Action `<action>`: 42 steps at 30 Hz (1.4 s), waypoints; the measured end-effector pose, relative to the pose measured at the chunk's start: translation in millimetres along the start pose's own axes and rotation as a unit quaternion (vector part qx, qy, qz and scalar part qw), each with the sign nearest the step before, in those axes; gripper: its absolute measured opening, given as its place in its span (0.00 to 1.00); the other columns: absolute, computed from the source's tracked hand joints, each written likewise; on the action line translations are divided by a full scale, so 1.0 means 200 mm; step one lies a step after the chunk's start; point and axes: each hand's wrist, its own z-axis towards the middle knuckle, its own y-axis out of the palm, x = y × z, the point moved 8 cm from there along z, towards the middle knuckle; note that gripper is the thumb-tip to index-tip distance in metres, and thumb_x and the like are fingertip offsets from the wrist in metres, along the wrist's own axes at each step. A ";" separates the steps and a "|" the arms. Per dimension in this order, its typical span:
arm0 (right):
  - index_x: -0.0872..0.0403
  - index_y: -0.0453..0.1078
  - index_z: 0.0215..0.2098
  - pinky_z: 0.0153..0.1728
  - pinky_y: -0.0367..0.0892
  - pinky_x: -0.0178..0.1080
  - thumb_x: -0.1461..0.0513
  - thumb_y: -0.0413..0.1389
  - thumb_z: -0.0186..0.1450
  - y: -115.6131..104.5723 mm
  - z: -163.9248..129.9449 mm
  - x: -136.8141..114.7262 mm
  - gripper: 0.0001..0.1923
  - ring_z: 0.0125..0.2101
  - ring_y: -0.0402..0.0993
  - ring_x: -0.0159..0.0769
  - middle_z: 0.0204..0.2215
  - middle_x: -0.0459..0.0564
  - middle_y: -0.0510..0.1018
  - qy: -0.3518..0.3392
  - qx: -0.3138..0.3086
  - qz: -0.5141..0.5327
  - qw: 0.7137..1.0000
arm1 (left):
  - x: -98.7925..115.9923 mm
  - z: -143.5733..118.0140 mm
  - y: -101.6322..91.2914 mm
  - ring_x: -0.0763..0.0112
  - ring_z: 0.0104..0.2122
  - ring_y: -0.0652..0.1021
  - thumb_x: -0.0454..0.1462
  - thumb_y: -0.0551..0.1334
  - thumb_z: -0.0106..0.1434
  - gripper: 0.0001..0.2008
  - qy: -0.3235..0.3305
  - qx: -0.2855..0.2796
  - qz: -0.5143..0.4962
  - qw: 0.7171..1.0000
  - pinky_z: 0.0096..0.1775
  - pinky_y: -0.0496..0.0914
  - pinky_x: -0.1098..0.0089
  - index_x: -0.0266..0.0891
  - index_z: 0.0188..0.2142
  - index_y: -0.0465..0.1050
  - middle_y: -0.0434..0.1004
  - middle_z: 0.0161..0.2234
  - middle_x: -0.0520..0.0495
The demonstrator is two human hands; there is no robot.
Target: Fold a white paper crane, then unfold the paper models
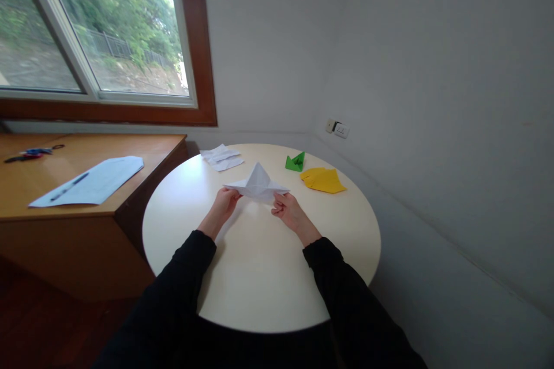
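Observation:
A white folded paper boat [258,183] with a pointed peak in its middle is held above the round table. My left hand [225,202] is closed on its left end, fingers tucked under the edge. At the other end my right hand [288,209] pinches the boat's right side between thumb and fingers. Beyond it, to the right, a small green paper boat [295,162] stands on the tabletop. Beside that lies a yellow folded paper piece [324,180]. Creased white sheets [222,157] lie at the back left of the table.
The round cream table [264,277] stands close to the right wall. On the left is a wooden desk [142,147] bearing white paper [108,176], a pen [69,186] and scissors [37,151]. A wall socket [341,130] sits behind the table.

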 end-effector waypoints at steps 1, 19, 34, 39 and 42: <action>0.53 0.62 0.25 0.19 0.53 0.29 0.58 0.68 0.42 0.00 0.00 0.00 0.20 0.17 0.51 0.22 0.16 0.35 0.61 0.001 0.002 -0.002 1.000 | 0.00 0.00 -0.01 0.75 0.23 0.68 0.25 0.56 0.37 0.06 0.004 0.004 0.007 1.000 0.32 0.64 0.71 0.36 0.14 0.66 0.68 0.17 0.53; 0.55 0.71 0.32 0.21 0.59 0.32 0.59 0.67 0.43 -0.02 0.03 0.04 0.19 0.23 0.69 0.30 0.24 0.45 0.75 -0.012 0.019 -0.025 0.999 | 0.00 -0.03 -0.03 0.64 0.38 0.73 0.24 0.62 0.38 0.13 0.010 0.046 0.081 0.996 0.36 0.65 0.71 0.37 0.25 0.72 0.74 0.35 0.46; 0.55 0.69 0.25 0.27 0.64 0.35 0.58 0.68 0.38 -0.15 0.08 0.02 0.19 0.25 0.70 0.32 0.22 0.45 0.76 -0.090 0.113 -0.035 0.989 | -0.14 -0.06 0.02 0.66 0.29 0.76 0.56 0.60 0.53 0.25 -0.162 0.003 -0.018 0.987 0.37 0.70 0.65 0.39 0.38 0.65 0.72 0.32 0.43; 0.56 0.70 0.24 0.26 0.63 0.35 0.59 0.68 0.38 -0.16 0.08 0.02 0.17 0.25 0.70 0.31 0.22 0.45 0.75 -0.091 0.124 -0.039 0.987 | -0.10 -0.08 0.06 0.67 0.29 0.76 0.53 0.61 0.54 0.24 -0.141 -0.019 -0.025 0.990 0.37 0.70 0.65 0.43 0.46 0.64 0.71 0.30 0.49; 0.56 0.70 0.24 0.27 0.64 0.35 0.59 0.68 0.38 -0.16 0.08 0.02 0.18 0.25 0.70 0.31 0.21 0.44 0.74 -0.091 0.128 -0.036 0.987 | -0.09 -0.10 0.09 0.69 0.29 0.77 0.44 0.67 0.51 0.25 -0.134 -0.040 -0.016 0.990 0.38 0.70 0.66 0.45 0.47 0.63 0.72 0.32 0.50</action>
